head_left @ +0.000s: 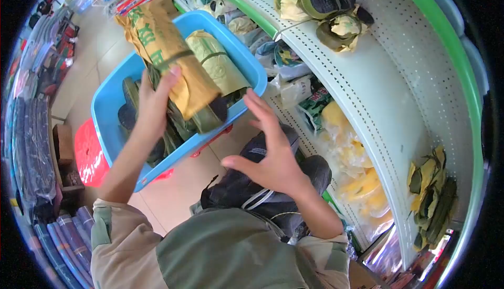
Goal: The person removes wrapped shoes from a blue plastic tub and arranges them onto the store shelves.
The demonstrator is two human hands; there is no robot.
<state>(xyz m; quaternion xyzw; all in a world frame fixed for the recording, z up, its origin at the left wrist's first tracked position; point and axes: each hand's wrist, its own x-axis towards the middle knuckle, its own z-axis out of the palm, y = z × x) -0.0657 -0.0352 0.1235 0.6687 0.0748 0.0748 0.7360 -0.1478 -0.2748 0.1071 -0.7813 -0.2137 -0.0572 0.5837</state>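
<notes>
While the left hand has the bundle tilted over the bin, the right hand is off it, palm empty. Head view only, so that's all I'm going on from here.

Left: thumb pressed on the brown paper near the dark band, fingers wrapped round the side; where their tips end, can't tell. Right: fingers and thumb spread wide, near the bin's near rim, nothing in its grip.

Bundle's lower end is near that same rim. Whether it rests on the shoes below or hangs clear, can't tell. Second roll lies in the bin just beside it, own band round it.

Risks, my read: one hand on a long load, gripped near mid-length, so it could pivot and drop its low end on the rim. Paper looks loose and creased at the top; it could tear or slide off whatever's inside. If the band slips, the contents could come apart. A knock on the rim could shove the bin; red plastic shows beside it, and I can't tell what supports it. Shelf is near the right, so a wide swing that way could hit it.
</notes>
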